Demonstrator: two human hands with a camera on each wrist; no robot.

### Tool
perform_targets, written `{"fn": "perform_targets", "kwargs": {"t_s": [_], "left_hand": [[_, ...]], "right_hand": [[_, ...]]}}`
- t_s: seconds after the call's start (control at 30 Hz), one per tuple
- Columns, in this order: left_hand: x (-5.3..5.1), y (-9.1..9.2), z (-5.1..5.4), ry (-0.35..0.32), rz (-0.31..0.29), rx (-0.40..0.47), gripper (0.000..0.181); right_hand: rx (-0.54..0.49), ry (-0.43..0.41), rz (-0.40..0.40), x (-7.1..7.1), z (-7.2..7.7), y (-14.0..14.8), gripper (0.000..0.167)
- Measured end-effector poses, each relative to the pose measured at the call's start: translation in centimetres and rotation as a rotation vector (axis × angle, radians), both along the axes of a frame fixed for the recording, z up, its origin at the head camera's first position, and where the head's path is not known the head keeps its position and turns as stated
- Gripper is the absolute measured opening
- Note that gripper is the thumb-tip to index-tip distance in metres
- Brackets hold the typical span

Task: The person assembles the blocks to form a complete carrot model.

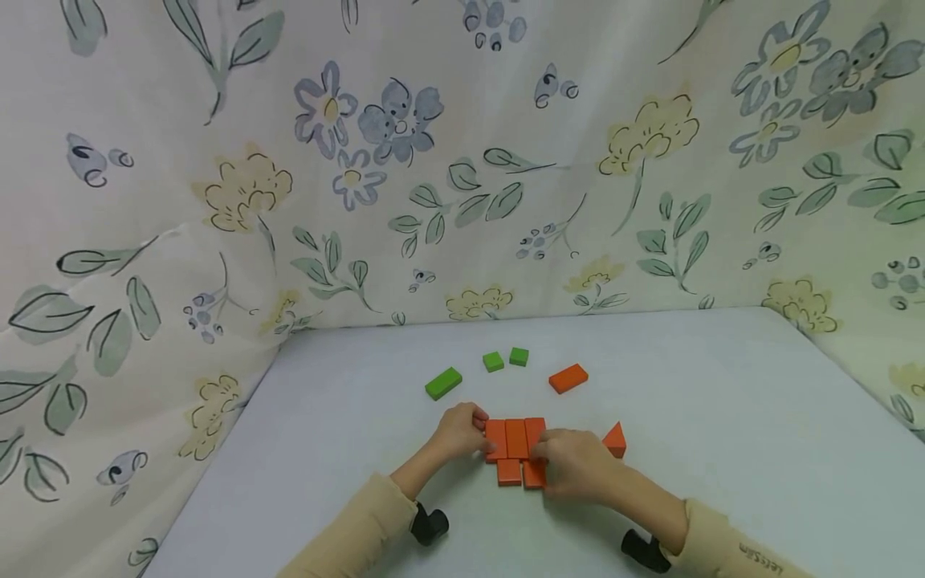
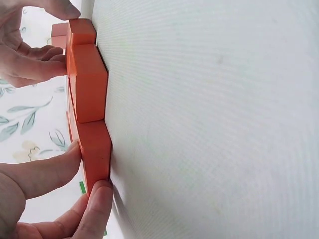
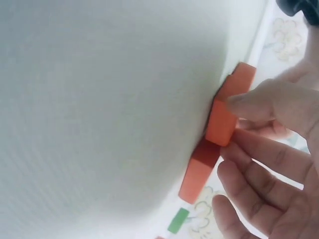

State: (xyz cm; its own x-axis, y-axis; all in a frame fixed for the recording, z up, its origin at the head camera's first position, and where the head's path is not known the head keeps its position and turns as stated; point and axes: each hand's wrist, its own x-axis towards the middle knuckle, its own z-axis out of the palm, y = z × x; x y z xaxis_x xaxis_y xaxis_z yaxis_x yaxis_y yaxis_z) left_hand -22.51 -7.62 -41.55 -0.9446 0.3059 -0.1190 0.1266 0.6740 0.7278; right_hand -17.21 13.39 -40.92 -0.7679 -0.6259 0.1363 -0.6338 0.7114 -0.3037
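Three orange blocks (image 1: 516,438) lie side by side, with two smaller orange blocks (image 1: 509,472) against their near edge. My left hand (image 1: 460,431) is at the row's left end; in the left wrist view its thumb and fingers (image 2: 101,196) pinch the end block (image 2: 96,154). From the right, my right hand (image 1: 580,466) reaches over the right side. The right wrist view has its thumb on the near face of the right small block (image 3: 221,122), fingers (image 3: 239,154) at the side, beside a longer orange block (image 3: 197,174). The right hand partly covers the right blocks.
Beyond the blocks lie a long green block (image 1: 444,383), two small green blocks (image 1: 493,361) and an orange block (image 1: 568,378). An orange triangular block (image 1: 615,441) is just past my right hand. A floral cloth (image 1: 448,160) hangs behind the white table (image 1: 723,385).
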Motion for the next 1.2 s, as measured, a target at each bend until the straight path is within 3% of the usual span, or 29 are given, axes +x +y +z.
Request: {"fn": "perform_targets", "kwargs": {"t_s": [0.27,0.9,1.03,1.2], "left_hand": [[0.1,-0.1,-0.2,-0.007,0.0,0.006,0.037],[0.1,0.0,-0.1,0.004,0.001,0.001,0.039],[0.1,0.0,-0.1,-0.002,-0.002,0.005,0.039],[-0.1,0.0,-0.1,-0.003,-0.003,0.008,0.038]], "right_hand": [[-0.021,0.038,0.01,0.0,-0.4,0.0,0.027],[-0.024,0.01,-0.023,-0.6,0.0,0.1,0.022],[-0.024,0.003,-0.096,-2.1,1.4,1.1,0.019],[0.003,-0.009,-0.245,-6.4,3.3,3.7,0.019]]}}
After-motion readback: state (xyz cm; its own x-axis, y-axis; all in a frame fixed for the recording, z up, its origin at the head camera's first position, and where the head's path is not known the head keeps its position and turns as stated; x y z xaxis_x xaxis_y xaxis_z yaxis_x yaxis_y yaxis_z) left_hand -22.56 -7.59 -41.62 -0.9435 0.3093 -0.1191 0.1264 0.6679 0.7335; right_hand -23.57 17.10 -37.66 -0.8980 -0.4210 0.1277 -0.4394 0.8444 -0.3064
